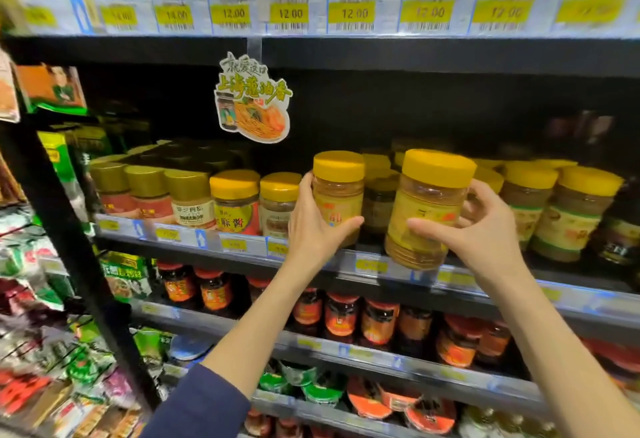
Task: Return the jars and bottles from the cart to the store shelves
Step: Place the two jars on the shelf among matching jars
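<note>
While the left hand [311, 229] grips an upright yellow-lidded jar [337, 195], the right hand [485, 226] clasps a tilted jar [429, 209] just short of the shelf [588, 299].

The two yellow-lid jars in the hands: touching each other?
Apart. The head view shows a clear gap between the left jar and the right jar, with a darker shelf jar visible through it.

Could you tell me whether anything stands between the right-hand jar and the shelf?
Yes. The clear plastic jar with a yellow lid in the right hand hangs before the shelf edge. Just behind it stand yellow-lidded jars: a dark jar to its left, another jar to its right. Whether a free slot lies between is hidden.
</note>
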